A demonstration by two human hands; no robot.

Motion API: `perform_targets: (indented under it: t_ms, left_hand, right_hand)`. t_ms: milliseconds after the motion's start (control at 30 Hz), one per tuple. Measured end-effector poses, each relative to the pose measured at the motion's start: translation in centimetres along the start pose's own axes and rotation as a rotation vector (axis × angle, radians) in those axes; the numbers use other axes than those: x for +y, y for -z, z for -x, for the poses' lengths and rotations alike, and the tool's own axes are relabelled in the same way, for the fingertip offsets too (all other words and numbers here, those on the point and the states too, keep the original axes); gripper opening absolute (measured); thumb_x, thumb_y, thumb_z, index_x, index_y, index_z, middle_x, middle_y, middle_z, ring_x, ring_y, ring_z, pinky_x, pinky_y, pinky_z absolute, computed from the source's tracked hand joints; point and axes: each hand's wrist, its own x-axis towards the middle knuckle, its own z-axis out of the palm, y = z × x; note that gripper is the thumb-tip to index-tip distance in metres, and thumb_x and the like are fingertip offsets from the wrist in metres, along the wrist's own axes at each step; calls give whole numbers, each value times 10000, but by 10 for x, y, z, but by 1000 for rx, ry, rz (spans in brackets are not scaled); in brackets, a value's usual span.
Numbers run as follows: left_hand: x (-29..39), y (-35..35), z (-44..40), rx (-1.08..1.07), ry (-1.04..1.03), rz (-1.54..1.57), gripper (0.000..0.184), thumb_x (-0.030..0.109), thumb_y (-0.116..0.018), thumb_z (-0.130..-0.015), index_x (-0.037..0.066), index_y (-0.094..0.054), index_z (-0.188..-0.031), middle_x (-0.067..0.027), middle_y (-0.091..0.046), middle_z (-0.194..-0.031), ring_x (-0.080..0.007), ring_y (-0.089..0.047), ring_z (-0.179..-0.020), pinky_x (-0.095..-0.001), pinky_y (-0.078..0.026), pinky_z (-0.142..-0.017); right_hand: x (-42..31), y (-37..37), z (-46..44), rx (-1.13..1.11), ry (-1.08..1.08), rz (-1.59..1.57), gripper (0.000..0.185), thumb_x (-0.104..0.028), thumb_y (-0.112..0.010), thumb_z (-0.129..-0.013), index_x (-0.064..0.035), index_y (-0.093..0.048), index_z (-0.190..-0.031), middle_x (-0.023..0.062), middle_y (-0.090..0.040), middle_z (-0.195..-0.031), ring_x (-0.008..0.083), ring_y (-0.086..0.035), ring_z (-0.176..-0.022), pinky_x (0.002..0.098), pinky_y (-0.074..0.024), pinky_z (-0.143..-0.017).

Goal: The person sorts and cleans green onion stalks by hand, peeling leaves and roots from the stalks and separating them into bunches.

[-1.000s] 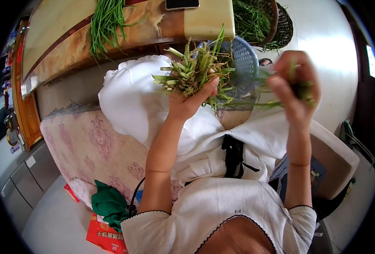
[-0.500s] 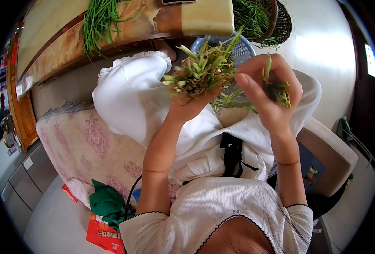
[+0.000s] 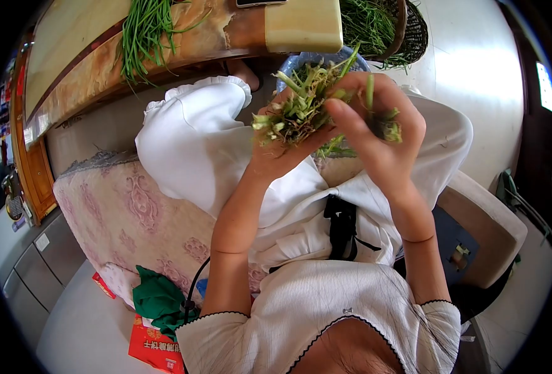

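My left hand is wrapped round a thick bunch of green stems, held up over my lap. Pale stubby ends and dry brown bits stick out of the bunch towards me. Close on its right, my right hand has its fingers curled in, with loose stem scraps caught in the palm. Its thumb and forefinger reach the right edge of the bunch; whether they pinch a stem is hidden. Below both hands stands a blue plastic basket, partly covered by them.
Long thin green leaves hang over the edge of a stone-topped table, where a phone lies. A dark wicker basket full of greens stands beyond its right end. A patterned sofa seat is to my left, with a red box near it.
My right hand has moved left to the bunch, still carrying the stem scraps. The bunch in my left hand has tilted slightly and stays in nearly the same place.
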Motion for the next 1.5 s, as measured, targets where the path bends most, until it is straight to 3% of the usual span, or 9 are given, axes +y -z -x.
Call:
perform_targets:
  t_ms: [167, 333, 600, 733, 1067, 1267, 1400, 1433, 1500]
  left_hand:
    - [-7, 8, 5, -159, 22, 424, 304, 17, -591, -665, 1, -465, -941, -50, -536, -823, -104, -504, -734, -230, -432, -635]
    - [1, 4, 3, 109, 104, 406, 173, 33, -554, -705, 9, -518, -873, -37, -547, -790, -95, -517, -685, -207, -431, -605]
    - [-7, -1, 1, 167, -67, 340, 162, -4, -529, -709, 10, -512, -870, -23, -542, -760, -85, -506, -677, -193, -419, -607]
    - [-1, -1, -4, 240, -28, 281, 151, 44, -550, -714, 9, -515, -856, -20, -539, -747, -80, -498, -652, -198, -418, -584]
    - [-4, -4, -6, 275, -12, 185, 172, 123, -600, -690, 25, -532, -813, -11, -539, -741, -61, -488, -625, -186, -406, -553]
    - [0, -3, -9, 370, 52, 159, 139, 130, -586, -702, 22, -518, -757, 0, -516, -687, -60, -466, -538, -189, -392, -484]
    - [-3, 2, -12, 423, 4, 129, 109, 100, -561, -713, 17, -510, -762, -7, -510, -667, -78, -474, -536, -204, -393, -466]
    - [-1, 3, -12, 450, 13, 189, 107, 95, -556, -715, 16, -508, -768, -13, -509, -667, -80, -476, -541, -205, -394, -457]
    - [2, 6, -12, 476, 18, 249, 105, 91, -550, -717, 15, -506, -775, -18, -508, -668, -81, -478, -546, -205, -395, -447]
  right_hand:
    - [2, 14, 2, 52, -187, -340, 113, -7, -568, -663, 4, -510, -760, -34, -452, -568, 5, -364, -470, 135, -273, -421]
    - [5, 17, 1, 33, -253, -556, 92, -37, -547, -681, 8, -504, -748, -36, -432, -583, 9, -342, -484, 142, -251, -439]
    - [16, 1, -2, -193, 83, -149, 79, -60, -563, -689, 14, -536, -690, 53, -545, -625, 71, -462, -546, 192, -361, -493]
    - [15, 9, 3, -9, 25, -316, 205, -151, -505, -743, 33, -529, -656, 61, -542, -620, 79, -447, -499, 196, -341, -448]
    - [19, 27, 5, 34, 38, -638, 295, -196, -355, -833, 47, -456, -701, 37, -400, -594, 34, -272, -412, 161, -224, -362]
    - [5, 47, 3, 176, 112, -719, 282, -303, -331, -829, -87, -405, -663, -23, -258, -585, 55, -224, -434, 172, -204, -375]
    - [-12, 93, -2, 286, 272, -1061, 118, -133, -403, -791, -81, -409, -685, -13, -271, -583, 71, -257, -500, 192, -243, -440]
    - [-15, 114, 1, 384, 291, -578, 81, -72, -406, -766, -61, -409, -686, 6, -288, -578, 86, -266, -502, 201, -245, -456]
    - [-27, 175, -2, 236, 249, -932, 90, -92, -413, -762, -43, -408, -687, 22, -307, -576, 94, -252, -458, 217, -228, -409]
